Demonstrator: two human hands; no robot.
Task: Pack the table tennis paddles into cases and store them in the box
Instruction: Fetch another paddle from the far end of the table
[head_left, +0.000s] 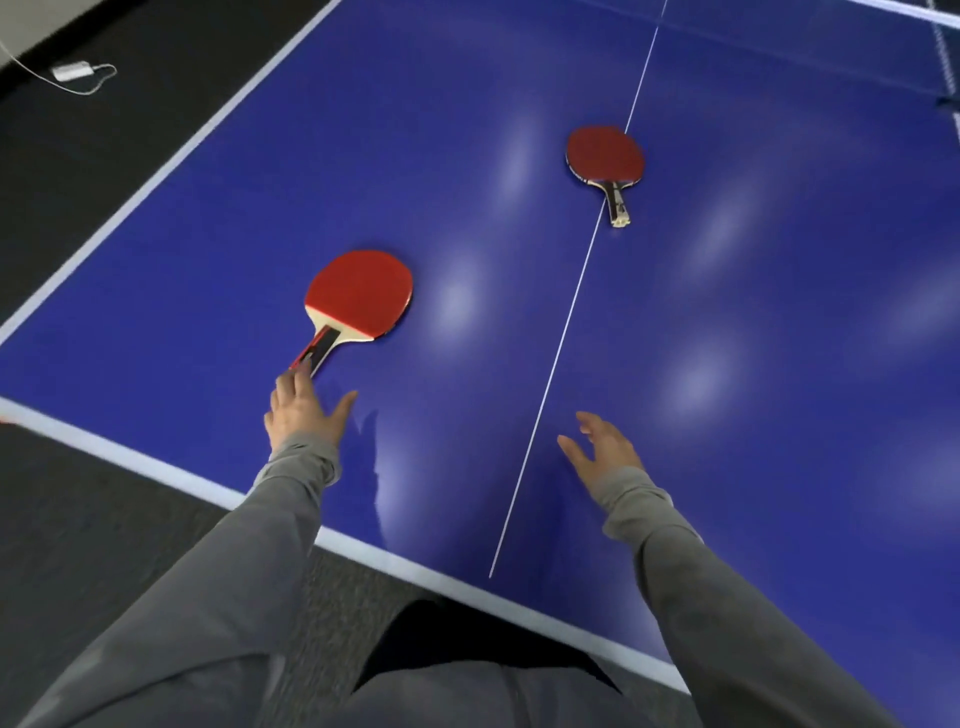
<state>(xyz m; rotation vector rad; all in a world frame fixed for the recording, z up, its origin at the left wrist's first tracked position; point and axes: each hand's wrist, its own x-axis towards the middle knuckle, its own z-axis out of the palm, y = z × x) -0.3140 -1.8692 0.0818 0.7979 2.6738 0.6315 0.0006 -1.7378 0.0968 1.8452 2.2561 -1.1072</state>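
- Across the blue worktop (779, 364) — a table tennis table with white edge lines and a thin white centre line — lie 2 red paddles, well apart; no case or box is in view, so packing has not begun.
- The near paddle (358, 293) lies flat, red face up, left of the centre line, its handle pointing back at the person.
- The far paddle (605, 158) rests on the centre line, handle also toward the person, out of easy reach.
- The left hand (301, 410) reaches forward with fingers (291, 382) straight and spread, tips just touching the handle's end, gripping nothing yet.
- The right hand (602, 441) hovers over the worktop beside the centre line, fingers loose and holding nothing.
- Risk, as I judge it: a straight-fingered push on the handle tip could skid the paddle away on this glossy surface — or spin it. Stretching for the far paddle could mean a fumbled, sliding grab.
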